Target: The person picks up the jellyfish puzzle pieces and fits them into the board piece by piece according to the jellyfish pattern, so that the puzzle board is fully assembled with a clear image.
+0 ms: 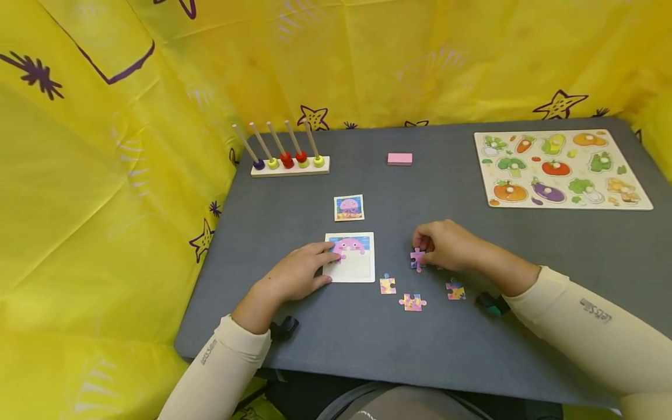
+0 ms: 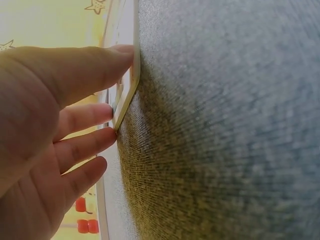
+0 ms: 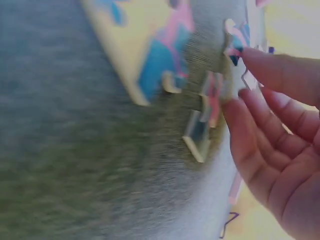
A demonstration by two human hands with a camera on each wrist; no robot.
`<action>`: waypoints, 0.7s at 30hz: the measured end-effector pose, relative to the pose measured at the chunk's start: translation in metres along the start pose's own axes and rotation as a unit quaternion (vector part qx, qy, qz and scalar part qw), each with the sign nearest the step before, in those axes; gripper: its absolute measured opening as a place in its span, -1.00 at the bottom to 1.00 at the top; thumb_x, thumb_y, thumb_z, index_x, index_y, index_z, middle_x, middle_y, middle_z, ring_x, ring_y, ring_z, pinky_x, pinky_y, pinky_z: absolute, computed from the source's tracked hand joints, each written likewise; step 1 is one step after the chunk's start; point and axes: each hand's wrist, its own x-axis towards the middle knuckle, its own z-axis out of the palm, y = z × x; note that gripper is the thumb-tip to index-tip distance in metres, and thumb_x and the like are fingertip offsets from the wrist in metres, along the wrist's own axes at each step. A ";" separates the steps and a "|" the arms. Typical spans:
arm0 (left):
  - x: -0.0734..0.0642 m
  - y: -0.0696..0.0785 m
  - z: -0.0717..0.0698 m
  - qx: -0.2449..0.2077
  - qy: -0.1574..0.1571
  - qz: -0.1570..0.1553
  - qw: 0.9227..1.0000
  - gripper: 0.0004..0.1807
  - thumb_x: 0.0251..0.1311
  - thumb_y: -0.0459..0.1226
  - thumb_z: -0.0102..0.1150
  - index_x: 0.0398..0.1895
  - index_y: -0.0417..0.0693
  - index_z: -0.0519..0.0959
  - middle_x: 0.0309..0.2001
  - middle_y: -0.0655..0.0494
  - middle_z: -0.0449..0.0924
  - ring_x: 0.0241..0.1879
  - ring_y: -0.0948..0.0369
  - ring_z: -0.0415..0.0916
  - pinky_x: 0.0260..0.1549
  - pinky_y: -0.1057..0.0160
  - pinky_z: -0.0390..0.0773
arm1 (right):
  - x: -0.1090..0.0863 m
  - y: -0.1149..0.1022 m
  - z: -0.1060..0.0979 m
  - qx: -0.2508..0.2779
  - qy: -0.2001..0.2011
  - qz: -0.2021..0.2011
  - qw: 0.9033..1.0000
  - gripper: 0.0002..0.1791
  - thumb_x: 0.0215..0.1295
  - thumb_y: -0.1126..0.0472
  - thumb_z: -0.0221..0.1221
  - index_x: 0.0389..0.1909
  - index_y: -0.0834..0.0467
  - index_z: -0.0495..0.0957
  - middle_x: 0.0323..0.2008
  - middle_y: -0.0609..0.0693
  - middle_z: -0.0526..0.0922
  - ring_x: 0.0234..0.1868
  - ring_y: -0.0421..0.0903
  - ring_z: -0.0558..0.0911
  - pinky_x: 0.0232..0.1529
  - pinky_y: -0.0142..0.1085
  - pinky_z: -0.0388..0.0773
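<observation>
A white square puzzle board [image 1: 358,273] lies in front of me, the upper part of its pink jellyfish picture filled in. My left hand [image 1: 300,271] rests at the board's left side, fingertips over its edge; in the left wrist view the thumb [image 2: 95,67] touches the rim. To the right of the board, my right hand [image 1: 452,245] pinches a pink and purple jigsaw piece [image 1: 417,258] low over the table. Loose pieces lie nearby: a yellow-pink one [image 1: 387,285], a wider one [image 1: 412,302] and a multicoloured one [image 1: 456,290]. Another piece [image 3: 212,100] is mostly hidden under the right hand.
Behind the board lies a small jellyfish picture card [image 1: 349,208]. A bead counting rack [image 1: 290,171] stands at the back left, a pink block [image 1: 400,159] at back centre. On the right lies a vegetable puzzle board [image 1: 564,169]. Yellow cloth [image 1: 336,64] hangs around the grey table.
</observation>
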 end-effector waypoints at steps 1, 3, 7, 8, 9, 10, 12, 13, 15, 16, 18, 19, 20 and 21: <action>0.000 0.000 0.000 0.001 0.001 0.000 1.000 -0.37 0.37 -0.07 0.27 0.49 0.12 0.42 0.55 0.00 0.25 0.53 -0.01 0.20 0.46 -0.10 0.24 | 0.001 -0.002 -0.002 0.013 0.000 0.001 1.000 -0.85 0.15 0.31 0.44 -0.34 0.12 0.64 -0.44 -0.09 0.63 -0.45 -0.18 0.58 -0.33 -0.28 0.58; -0.001 0.000 0.001 0.003 0.003 0.001 1.000 -0.37 0.38 -0.05 0.26 0.49 0.12 0.41 0.54 0.00 0.25 0.53 -0.01 0.20 0.45 -0.09 0.24 | 0.006 -0.005 -0.006 0.031 0.002 -0.003 1.000 -0.89 0.20 0.33 0.40 -0.37 0.12 0.65 -0.49 -0.11 0.64 -0.52 -0.21 0.58 -0.40 -0.31 0.57; -0.002 0.000 0.000 0.015 0.017 0.008 1.000 -0.39 0.37 -0.05 0.27 0.46 0.08 0.44 0.52 -0.02 0.29 0.51 -0.02 0.24 0.44 -0.11 0.26 | 0.020 -0.014 -0.011 0.032 0.019 -0.018 0.999 -0.91 0.20 0.30 0.40 -0.40 0.09 0.67 -0.53 -0.14 0.65 -0.48 -0.19 0.58 -0.37 -0.30 0.53; -0.002 0.001 0.000 0.019 0.021 0.009 1.000 -0.39 0.37 -0.05 0.27 0.45 0.07 0.45 0.51 -0.02 0.30 0.50 -0.02 0.24 0.44 -0.11 0.26 | 0.024 -0.017 -0.012 0.034 0.023 -0.021 0.999 -0.91 0.19 0.29 0.41 -0.41 0.08 0.67 -0.53 -0.14 0.65 -0.47 -0.18 0.58 -0.36 -0.29 0.53; -0.002 0.001 0.000 0.024 0.025 0.011 0.999 -0.40 0.37 -0.05 0.27 0.45 0.07 0.46 0.50 -0.02 0.31 0.50 -0.02 0.25 0.44 -0.11 0.26 | 0.029 -0.020 -0.011 0.039 0.024 -0.021 0.999 -0.92 0.19 0.28 0.41 -0.40 0.08 0.68 -0.52 -0.13 0.65 -0.46 -0.18 0.58 -0.36 -0.28 0.53; -0.002 0.001 -0.001 0.028 0.030 0.015 0.999 -0.41 0.37 -0.06 0.27 0.44 0.06 0.47 0.49 -0.03 0.33 0.49 -0.02 0.26 0.44 -0.10 0.26 | 0.033 -0.024 -0.011 0.047 0.023 -0.019 0.998 -0.92 0.19 0.28 0.41 -0.39 0.09 0.68 -0.51 -0.12 0.66 -0.46 -0.17 0.59 -0.36 -0.27 0.54; -0.001 0.001 -0.001 0.035 0.038 0.025 0.998 -0.42 0.37 -0.07 0.26 0.42 0.04 0.49 0.47 -0.03 0.37 0.47 -0.02 0.28 0.43 -0.10 0.26 | 0.043 -0.032 -0.007 0.067 0.017 -0.012 0.998 -0.93 0.20 0.27 0.40 -0.36 0.09 0.68 -0.50 -0.10 0.66 -0.46 -0.15 0.59 -0.36 -0.27 0.54; -0.001 0.002 -0.001 0.038 0.042 0.030 0.998 -0.43 0.37 -0.07 0.26 0.41 0.03 0.49 0.45 -0.03 0.39 0.46 -0.02 0.30 0.43 -0.09 0.27 | 0.047 -0.036 -0.005 0.079 0.010 -0.007 0.997 -0.93 0.20 0.27 0.40 -0.35 0.09 0.68 -0.49 -0.09 0.67 -0.47 -0.15 0.59 -0.38 -0.27 0.54; 0.000 0.003 -0.002 0.041 0.047 0.040 0.997 -0.44 0.37 -0.09 0.26 0.40 0.01 0.50 0.42 -0.03 0.43 0.44 -0.02 0.32 0.42 -0.08 0.28 | 0.057 -0.044 0.003 0.100 -0.003 0.002 0.995 -0.94 0.20 0.28 0.38 -0.34 0.10 0.69 -0.49 -0.07 0.67 -0.49 -0.14 0.60 -0.40 -0.29 0.55; 0.000 0.003 -0.002 0.043 0.051 0.046 0.997 -0.45 0.36 -0.09 0.27 0.38 -0.01 0.52 0.40 -0.04 0.45 0.42 -0.02 0.35 0.41 -0.08 0.30 | 0.063 -0.048 0.008 0.108 -0.012 0.004 0.994 -0.94 0.21 0.28 0.38 -0.33 0.11 0.68 -0.48 -0.06 0.67 -0.48 -0.15 0.60 -0.39 -0.30 0.55; 0.000 0.003 -0.001 0.049 0.054 0.048 0.996 -0.45 0.35 -0.09 0.28 0.37 -0.01 0.52 0.37 -0.01 0.48 0.39 0.00 0.37 0.39 -0.06 0.32 | 0.072 -0.055 0.018 0.110 -0.028 0.008 0.993 -0.94 0.20 0.26 0.38 -0.33 0.11 0.69 -0.47 -0.06 0.67 -0.45 -0.16 0.60 -0.38 -0.32 0.53; 0.000 0.003 0.000 0.051 0.055 0.049 0.996 -0.45 0.35 -0.09 0.28 0.37 -0.01 0.52 0.37 0.00 0.49 0.38 0.01 0.39 0.38 -0.06 0.33 | 0.076 -0.059 0.023 0.108 -0.036 0.010 0.993 -0.94 0.20 0.26 0.37 -0.33 0.11 0.69 -0.47 -0.07 0.67 -0.44 -0.16 0.59 -0.37 -0.33 0.53; 0.000 0.002 0.001 0.054 0.056 0.049 0.996 -0.45 0.35 -0.08 0.28 0.37 0.00 0.51 0.36 0.02 0.50 0.37 0.01 0.39 0.37 -0.06 0.34 | 0.080 -0.062 0.027 0.103 -0.041 0.012 0.994 -0.94 0.19 0.25 0.37 -0.33 0.11 0.69 -0.46 -0.07 0.67 -0.42 -0.17 0.59 -0.36 -0.34 0.52; -0.001 0.002 0.002 0.057 0.057 0.049 0.996 -0.45 0.35 -0.08 0.28 0.38 0.03 0.51 0.36 0.03 0.50 0.37 0.02 0.40 0.36 -0.06 0.35 | 0.082 -0.065 0.031 0.095 -0.045 0.013 0.994 -0.94 0.19 0.25 0.37 -0.33 0.10 0.70 -0.46 -0.08 0.67 -0.41 -0.18 0.59 -0.35 -0.35 0.51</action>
